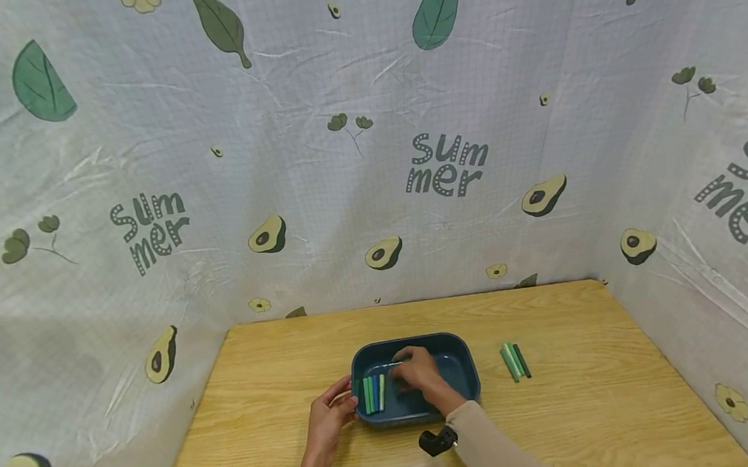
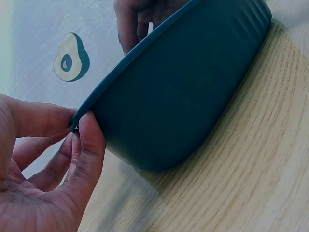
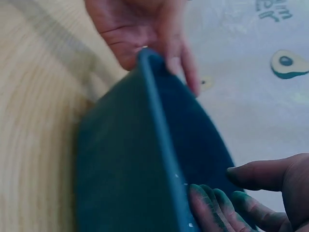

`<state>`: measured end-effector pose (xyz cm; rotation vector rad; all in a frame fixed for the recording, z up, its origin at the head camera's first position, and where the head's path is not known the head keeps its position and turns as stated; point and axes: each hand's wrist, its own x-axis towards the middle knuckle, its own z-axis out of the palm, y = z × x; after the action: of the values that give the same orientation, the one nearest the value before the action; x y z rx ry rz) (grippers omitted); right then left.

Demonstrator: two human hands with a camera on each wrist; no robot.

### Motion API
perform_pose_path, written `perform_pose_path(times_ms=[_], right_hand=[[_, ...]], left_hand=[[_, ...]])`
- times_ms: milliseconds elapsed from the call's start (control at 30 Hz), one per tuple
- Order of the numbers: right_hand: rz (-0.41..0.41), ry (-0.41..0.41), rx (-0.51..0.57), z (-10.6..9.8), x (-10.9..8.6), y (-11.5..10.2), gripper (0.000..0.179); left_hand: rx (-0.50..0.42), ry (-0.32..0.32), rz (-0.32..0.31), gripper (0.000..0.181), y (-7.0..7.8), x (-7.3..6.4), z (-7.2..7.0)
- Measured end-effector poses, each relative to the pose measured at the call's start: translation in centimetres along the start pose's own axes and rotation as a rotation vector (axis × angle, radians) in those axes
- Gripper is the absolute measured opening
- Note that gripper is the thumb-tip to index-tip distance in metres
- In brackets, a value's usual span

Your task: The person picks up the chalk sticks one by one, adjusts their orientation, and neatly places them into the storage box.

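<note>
- The white sheet [image 1: 306,69] behind everything is printed with leaves [image 1: 437,10], avocados [image 1: 544,196] and the word "summer" [image 1: 446,164], split over two lines. I can read it whole on the left and in the middle; on the right the frame's edge cuts it off.
- The wooden table [image 1: 582,401] runs out of frame at the bottom.
- The dark blue bin [image 1: 456,376] sits on the table in front of me. From my left wrist I see mostly its outer wall, which hides the contents.
- My right sleeve [image 1: 500,449] is cut off by the bottom edge.
- My left hand [image 1: 327,413] pinches the bin's rim at its left end.
- My right hand [image 1: 419,369] is inside the bin, fingers blurred. A pale sliver [image 1: 394,364] shows at the fingertips, but I cannot tell whether I grasp it.
- A row of green, blue and pale sticks [image 1: 371,395] lies in the bin's left part, too small to read any marking.
- Three green sticks [image 1: 511,364] lie together on the table, right of the bin.
</note>
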<state>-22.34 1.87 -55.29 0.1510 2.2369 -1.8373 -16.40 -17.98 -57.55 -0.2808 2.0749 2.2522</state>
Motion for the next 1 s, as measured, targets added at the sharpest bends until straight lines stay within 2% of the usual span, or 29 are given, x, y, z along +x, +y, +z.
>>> perform_pose_path(times_ms=[467,600,867,1000], right_hand=[[-0.098,-0.029,0.12,-4.1,-2.3,-1.2,0.043],[-0.127,-0.004,0.114,-5.2,-3.1,-1.5,0.042],[-0.162,0.079,0.099,-7.0,-4.0,-2.0,0.032],[-0.164,0.109,0.091,-7.9,-4.4,-2.1,0.031]], left_hand=[[0.004,-0.004,0.018,0.049,-0.1,0.0,-0.1],[-0.007,-0.008,0.015,0.049,-0.2,0.0,-0.1],[-0.01,-0.002,0.047,0.048,-0.4,-0.2,0.0],[-0.011,-0.001,0.02,0.048,-0.2,-0.1,0.0]])
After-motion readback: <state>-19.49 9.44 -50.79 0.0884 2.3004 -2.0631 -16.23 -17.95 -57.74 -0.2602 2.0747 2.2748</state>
